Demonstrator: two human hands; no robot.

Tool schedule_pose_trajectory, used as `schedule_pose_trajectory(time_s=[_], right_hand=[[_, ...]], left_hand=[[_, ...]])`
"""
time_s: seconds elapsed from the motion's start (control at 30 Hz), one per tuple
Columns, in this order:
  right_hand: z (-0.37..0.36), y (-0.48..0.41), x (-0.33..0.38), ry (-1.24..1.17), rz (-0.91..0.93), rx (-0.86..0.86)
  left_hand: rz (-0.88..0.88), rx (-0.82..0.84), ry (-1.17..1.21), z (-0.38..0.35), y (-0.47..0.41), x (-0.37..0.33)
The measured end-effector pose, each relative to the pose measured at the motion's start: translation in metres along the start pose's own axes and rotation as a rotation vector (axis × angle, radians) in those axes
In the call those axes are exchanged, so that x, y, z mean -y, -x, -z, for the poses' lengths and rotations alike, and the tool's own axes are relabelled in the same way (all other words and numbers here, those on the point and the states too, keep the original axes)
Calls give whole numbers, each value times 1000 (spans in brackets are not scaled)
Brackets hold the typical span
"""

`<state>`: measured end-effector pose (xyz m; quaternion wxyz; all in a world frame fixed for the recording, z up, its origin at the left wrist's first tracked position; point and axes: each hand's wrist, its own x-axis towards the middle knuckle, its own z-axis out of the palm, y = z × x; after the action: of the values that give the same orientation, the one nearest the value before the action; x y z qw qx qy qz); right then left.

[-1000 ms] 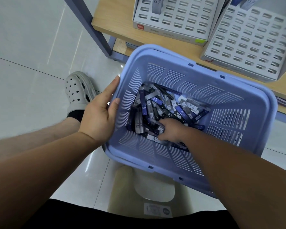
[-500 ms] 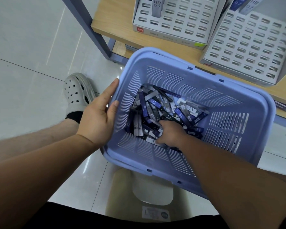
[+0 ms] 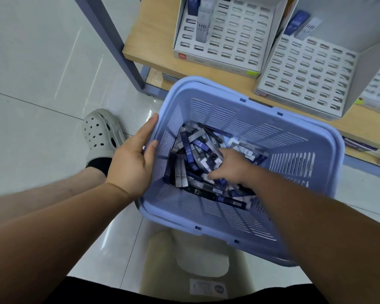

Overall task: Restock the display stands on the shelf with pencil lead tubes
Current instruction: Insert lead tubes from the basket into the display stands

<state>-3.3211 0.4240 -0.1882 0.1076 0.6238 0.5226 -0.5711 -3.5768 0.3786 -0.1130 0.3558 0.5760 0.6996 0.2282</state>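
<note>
Blue, grey and black pencil lead tubes [image 3: 193,154] are lying in a messy pile at the bottom of the light blue basket [image 3: 316,132], in the middle of the frame. Our right hand [image 3: 230,170] is reaching down into the pile. Its fingers are bending down among the tubes, but the picture is blurry there, so we cannot tell if they are pinching one. Our left hand [image 3: 132,161] is steadying the basket on its left side. Its fingers are lying straight and close together against the outside wall, and the thumb is resting on the rim.

Higher up, the wooden shelf [image 3: 149,51] is carrying two white holders. The left display stand [image 3: 235,40] is holding only a few tubes at its top left corner. The right display stand [image 3: 305,71] is showing two at its top. Nearly all the little slots are looking empty, so we are thinking the job is just starting, with lots of tubes left to put in. A grey shoe [image 3: 99,132] is standing on the shiny floor at the left.
</note>
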Motion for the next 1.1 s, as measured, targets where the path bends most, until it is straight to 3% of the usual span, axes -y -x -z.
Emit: schedule_pose_trajectory(time_s=[0.2,0.33,0.4,0.53,0.6,0.73,0.93,1.1], right_hand=[[34,48,47,-119,105,-61],[56,94,81,-193,167,-175],[66,117,98,-251,203,-258],[82,165,132,-375,313,-346],[86,187,144,-395,347,-356],[95,223,156,-463,368,-388],[112,240,145,-540,347,-332],[136,223,127,-683,309,-191]], left_hand=[[8,32,-146,3,-2,-5],[-104,-39,-321,23,-10,-35],[-104,-20,-196,34,-12,-69],[63,274,411,54,-7,-154],[65,290,570,66,-3,-185],[49,281,629,85,0,-222],[80,392,695,87,-4,-244],[122,432,687,63,-31,-253]])
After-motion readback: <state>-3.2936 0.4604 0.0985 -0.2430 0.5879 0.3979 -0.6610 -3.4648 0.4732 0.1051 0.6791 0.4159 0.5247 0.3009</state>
